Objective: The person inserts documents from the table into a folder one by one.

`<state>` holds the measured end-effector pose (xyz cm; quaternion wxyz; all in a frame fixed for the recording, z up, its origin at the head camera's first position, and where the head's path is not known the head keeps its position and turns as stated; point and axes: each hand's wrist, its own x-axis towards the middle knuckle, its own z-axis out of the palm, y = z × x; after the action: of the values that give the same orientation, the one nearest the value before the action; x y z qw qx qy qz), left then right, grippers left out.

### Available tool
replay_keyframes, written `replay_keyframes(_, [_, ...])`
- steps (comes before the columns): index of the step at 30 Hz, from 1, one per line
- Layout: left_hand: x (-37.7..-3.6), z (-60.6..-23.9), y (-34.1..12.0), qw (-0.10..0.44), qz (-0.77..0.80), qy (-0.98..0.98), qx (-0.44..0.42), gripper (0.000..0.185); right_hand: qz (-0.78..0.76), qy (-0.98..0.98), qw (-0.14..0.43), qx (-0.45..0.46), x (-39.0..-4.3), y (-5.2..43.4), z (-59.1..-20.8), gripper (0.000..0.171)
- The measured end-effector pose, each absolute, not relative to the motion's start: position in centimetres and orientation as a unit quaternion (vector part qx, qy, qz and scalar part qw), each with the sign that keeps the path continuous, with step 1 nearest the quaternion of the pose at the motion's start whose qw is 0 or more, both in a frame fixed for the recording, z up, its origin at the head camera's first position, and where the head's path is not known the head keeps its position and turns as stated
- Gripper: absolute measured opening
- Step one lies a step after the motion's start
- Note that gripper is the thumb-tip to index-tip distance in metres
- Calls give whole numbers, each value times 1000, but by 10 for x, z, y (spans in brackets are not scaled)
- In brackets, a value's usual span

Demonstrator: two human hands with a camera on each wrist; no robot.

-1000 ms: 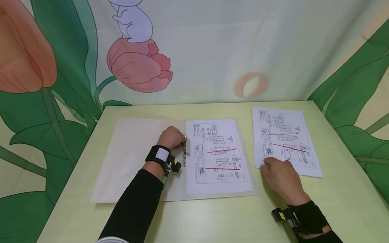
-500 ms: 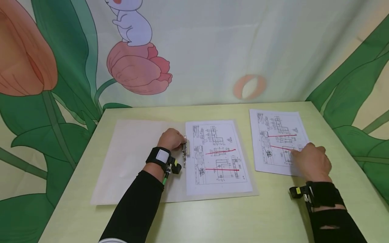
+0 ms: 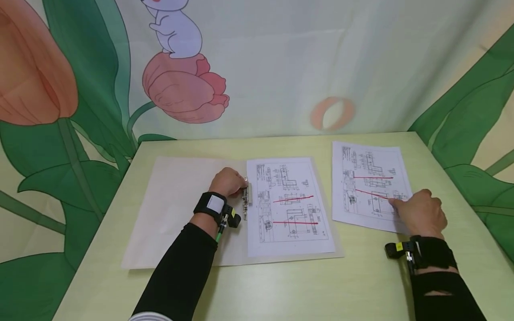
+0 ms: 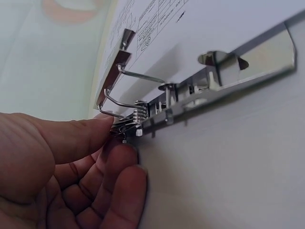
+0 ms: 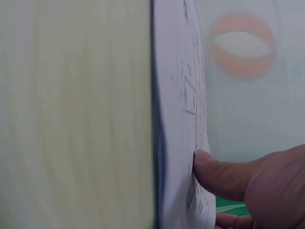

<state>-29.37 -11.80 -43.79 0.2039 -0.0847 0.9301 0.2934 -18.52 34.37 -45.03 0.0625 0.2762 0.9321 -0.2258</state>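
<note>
**Open folder, clip lever held; loose drawing sheet under the right hand**

The left hand (image 3: pixel 228 182) sits at the spine of the open folder (image 3: pixel 176 209). In the left wrist view, thumb and curled fingers (image 4: pixel 76 138) are clamped on the lever end of the metal spring clip (image 4: pixel 190 95), with the wire pressure bar standing raised off the page. Holding the lever this way appears to keep the clip released, so the filed paper is not pinned.

The folder lies flat on the pale green table (image 3: pixel 281 285). Its left leaf is bare. Its right leaf carries one printed drawing sheet (image 3: pixel 289 205) marked with red lines, its left margin just beside the clip.

A second drawing sheet (image 3: pixel 369 185) lies outside the folder, to the right of it and apart from its edge. The right hand (image 3: pixel 419 214) rests on that sheet's near right corner. The right wrist view shows the thumb (image 5: pixel 224 176) pressed on the paper with the sheet edge lifted off the table; whether the remaining fingers lie under the sheet cannot be told, since they are hidden.
</note>
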Motion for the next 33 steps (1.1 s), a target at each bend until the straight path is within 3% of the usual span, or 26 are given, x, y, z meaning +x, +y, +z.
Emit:
replay_keyframes(5, [-293, -436, -119, 206, 300, 927, -94, 21, -225, 929, 65, 286, -190, 351, -450, 60])
replay_keyframes(17, [-295, -434, -122, 215, 307, 920, -115, 20, -220, 929, 48, 294, -195, 359, -450, 47])
replay_keyframes(27, [-295, -436, -119, 217, 296, 924, -108, 24, -320, 901, -24, 293, -181, 367, -435, 52])
replay_keyframes(33, [-297, -437, -118, 225, 294, 921, -122, 25, -398, 860, 7, 320, -179, 371, -420, 62])
